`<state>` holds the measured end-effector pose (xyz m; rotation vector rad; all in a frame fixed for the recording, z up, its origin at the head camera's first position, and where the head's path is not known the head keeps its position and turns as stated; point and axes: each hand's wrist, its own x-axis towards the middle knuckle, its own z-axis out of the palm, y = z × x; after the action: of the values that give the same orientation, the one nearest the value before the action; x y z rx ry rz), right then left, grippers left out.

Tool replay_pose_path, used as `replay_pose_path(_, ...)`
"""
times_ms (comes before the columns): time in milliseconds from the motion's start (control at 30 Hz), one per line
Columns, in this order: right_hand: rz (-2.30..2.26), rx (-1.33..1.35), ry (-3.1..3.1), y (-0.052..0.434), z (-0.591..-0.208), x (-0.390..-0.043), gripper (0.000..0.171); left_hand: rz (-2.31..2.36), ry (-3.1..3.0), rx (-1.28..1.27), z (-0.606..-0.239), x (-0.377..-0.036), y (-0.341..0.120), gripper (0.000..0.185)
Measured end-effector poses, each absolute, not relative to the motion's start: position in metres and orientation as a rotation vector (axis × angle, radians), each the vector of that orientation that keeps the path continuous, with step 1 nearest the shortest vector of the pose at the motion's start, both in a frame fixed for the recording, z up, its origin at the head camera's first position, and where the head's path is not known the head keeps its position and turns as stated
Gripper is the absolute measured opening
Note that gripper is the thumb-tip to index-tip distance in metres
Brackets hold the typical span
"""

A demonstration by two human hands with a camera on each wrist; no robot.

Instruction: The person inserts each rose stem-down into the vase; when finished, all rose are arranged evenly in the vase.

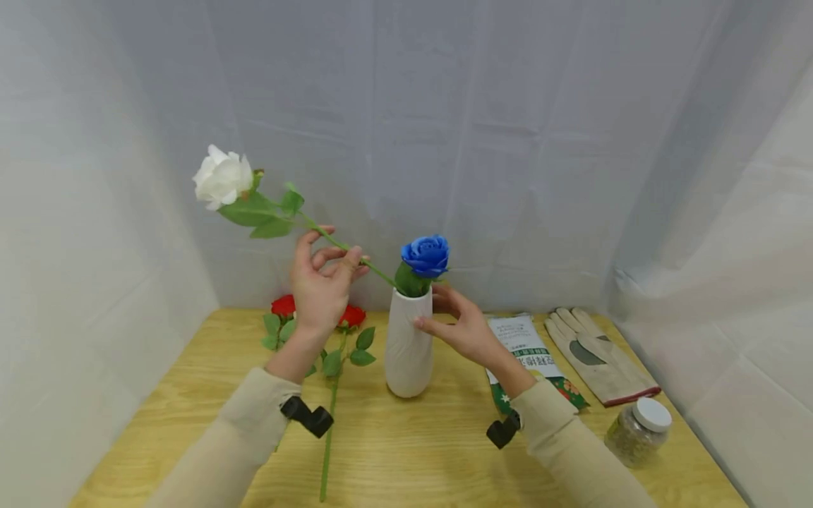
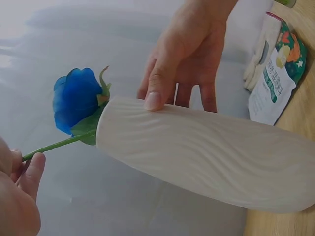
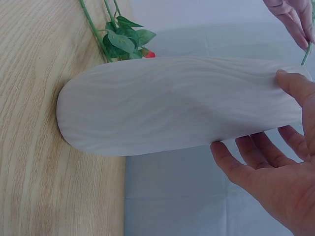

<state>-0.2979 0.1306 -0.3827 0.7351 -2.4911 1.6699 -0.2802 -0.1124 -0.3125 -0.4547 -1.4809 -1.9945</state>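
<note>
Blue rose (image 1: 425,255) stands, stem hidden in white vase (image 1: 408,349)

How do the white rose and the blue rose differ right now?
Color: the white rose is white, the blue rose deep blue.
Pose: the white rose slants, its bloom well left of the vase; the blue rose's bloom sits just above the rim.
Hold: the left hand pinches the white rose's stem; no hand holds the blue rose.
Shared: one bloom each, green leaves.
</note>
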Motion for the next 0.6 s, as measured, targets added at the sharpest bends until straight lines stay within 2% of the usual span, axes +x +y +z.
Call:
replay_pose_path(267,1.677,0.741,-2.484,0.129,-0.382,-0.297,0.067,-1.954,-1.583,-0.504,-0.322,-0.281,-0.104,0.048)
replay_pose_path(600,1.652,0.770,-2.468,0.128,-0.383,-0.297,0.071,-1.883,-1.704,-0.536,-0.331,-0.282,-0.090,0.046)
